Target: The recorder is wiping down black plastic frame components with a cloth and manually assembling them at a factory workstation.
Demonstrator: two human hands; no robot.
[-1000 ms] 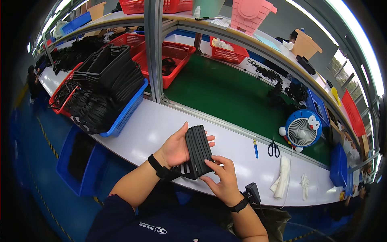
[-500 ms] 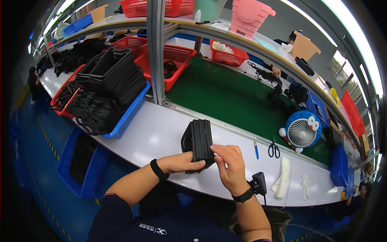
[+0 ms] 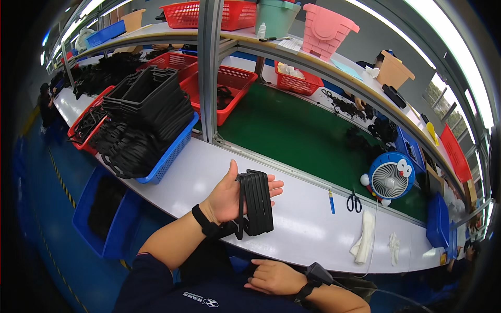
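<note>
A small stack of black rectangular frames (image 3: pixel 257 203) hangs on my left hand (image 3: pixel 228 197) above the white bench. The palm faces up, the thumb points away from the stack, and the fingers pass through the frames with their tips showing on the far side. One frame at the left sits slightly apart from the others. My right hand (image 3: pixel 274 276) is low by the bench's front edge, close to my body. Its fingers are curled, and whatever may be under them is hidden.
A blue basket (image 3: pixel 169 154) piled with black frames stands left on the white bench (image 3: pixel 308 229). Right of my hands lie a yellow-blue pen-like tool (image 3: pixel 332 202), scissors (image 3: pixel 354 202) and white cloth (image 3: pixel 364 237). A blue fan (image 3: pixel 391 176) stands behind, beside the green belt (image 3: pixel 282 130).
My right hand has left the stack and dropped toward my body. The left hand has turned palm up, its fingers now stretched through the frames, and the stack has tipped.
</note>
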